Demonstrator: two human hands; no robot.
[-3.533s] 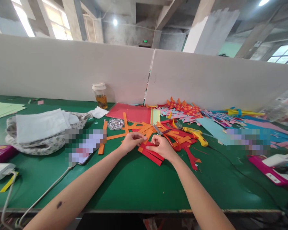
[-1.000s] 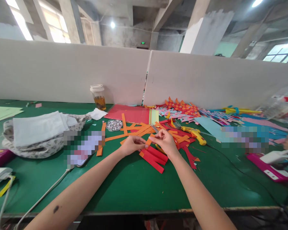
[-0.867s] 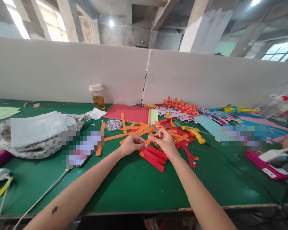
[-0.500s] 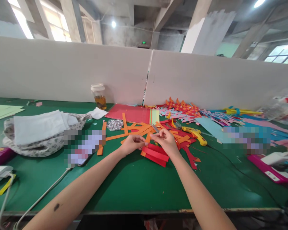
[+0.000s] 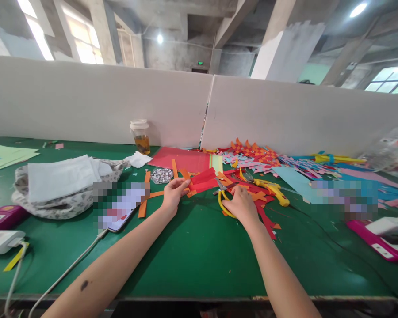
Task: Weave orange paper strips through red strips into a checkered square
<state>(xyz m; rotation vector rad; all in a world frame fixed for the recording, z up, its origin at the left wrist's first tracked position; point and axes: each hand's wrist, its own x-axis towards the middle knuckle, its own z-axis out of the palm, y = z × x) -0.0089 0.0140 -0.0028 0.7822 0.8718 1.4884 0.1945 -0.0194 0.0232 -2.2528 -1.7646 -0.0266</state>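
Pinched in my left hand [image 5: 176,193] are joined red paper strips [image 5: 204,180] with an orange strip [image 5: 186,176] across their left end. My right hand [image 5: 241,201] is closed on a pair of yellow-handled scissors [image 5: 223,204]. The scissors' grey blades point up and left, close to the right end of the red strips. Loose orange strips and red offcuts [image 5: 267,221] lie around and behind both hands. Some of my right fingers are hidden behind the hand.
Right of my hands lies a yellow glue gun [image 5: 272,190] with its cord. Behind are woven orange paper pieces [image 5: 252,150], a bag of small googly eyes [image 5: 162,176] and a lidded cup [image 5: 141,137]. A phone [image 5: 126,205] on a cable and a patterned cloth bundle [image 5: 63,207] sit left.
The red strips have been raised and turned, now in my left hand alone. My right hand has let go of them and taken hold of the scissors. The view has shifted slightly.
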